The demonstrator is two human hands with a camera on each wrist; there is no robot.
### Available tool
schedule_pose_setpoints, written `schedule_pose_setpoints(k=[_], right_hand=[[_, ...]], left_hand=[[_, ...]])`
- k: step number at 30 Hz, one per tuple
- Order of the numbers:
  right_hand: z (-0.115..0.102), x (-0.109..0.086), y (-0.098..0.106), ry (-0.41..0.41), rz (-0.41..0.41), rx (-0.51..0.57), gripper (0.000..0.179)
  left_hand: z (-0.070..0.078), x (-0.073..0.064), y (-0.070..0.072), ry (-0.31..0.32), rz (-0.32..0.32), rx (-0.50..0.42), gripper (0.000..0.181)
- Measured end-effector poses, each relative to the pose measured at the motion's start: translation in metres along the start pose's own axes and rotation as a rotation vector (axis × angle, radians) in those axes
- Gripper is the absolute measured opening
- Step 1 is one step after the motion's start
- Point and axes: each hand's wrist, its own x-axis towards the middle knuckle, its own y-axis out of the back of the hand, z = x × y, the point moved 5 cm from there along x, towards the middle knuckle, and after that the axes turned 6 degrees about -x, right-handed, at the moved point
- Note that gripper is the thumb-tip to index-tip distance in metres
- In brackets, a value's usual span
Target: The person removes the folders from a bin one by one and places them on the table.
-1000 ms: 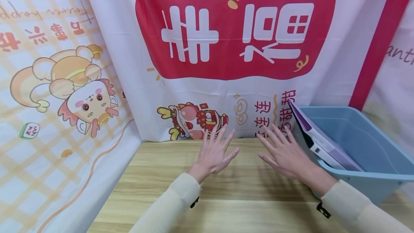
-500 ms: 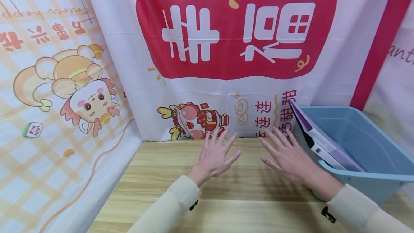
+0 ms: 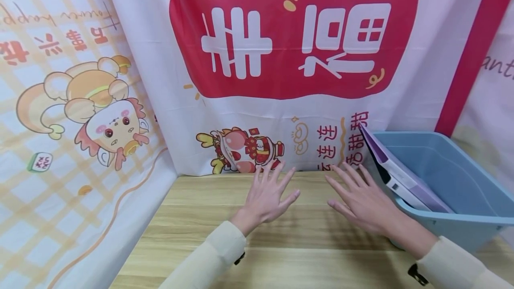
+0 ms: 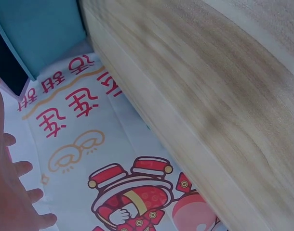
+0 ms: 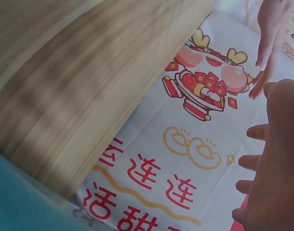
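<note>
Palm down and fingers spread, my left hand hovers over the wooden table, holding nothing. My right hand is held the same way to its right, just left of a blue bin. A gap of bare wood lies between the two thumbs. In the left wrist view the left hand shows at the left edge, its fingers apart. The right wrist view has the right hand at its right edge, with part of the left hand above it.
Inside the bin leans a purple and white flat item, its top corner sticking out over the left rim. A white cloth with a red printed panel hangs behind the table. Another printed cloth covers the left side.
My right hand has shifted slightly right and toward me. The left hand has hardly moved, and both stay spread above the table.
</note>
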Motion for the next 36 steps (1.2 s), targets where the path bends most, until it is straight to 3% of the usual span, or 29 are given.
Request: schedule_pose_setpoints(k=[10, 22, 36], right_hand=[[-0.006, -0.013, 0.011, 0.062, 0.084, 0.006, 0.060], [-0.012, -0.028, 0.017, 0.084, 0.094, 0.017, 0.058], [-0.007, -0.042, 0.020, 0.011, 0.000, 0.022, 0.060]], left_hand=[[0.003, -0.004, 0.003, -0.020, 0.018, 0.001, 0.072], [0.004, -0.009, 0.005, -0.006, 0.003, -0.029, 0.071], [0.007, -0.014, 0.009, 0.005, 0.062, -0.122, 0.070]])
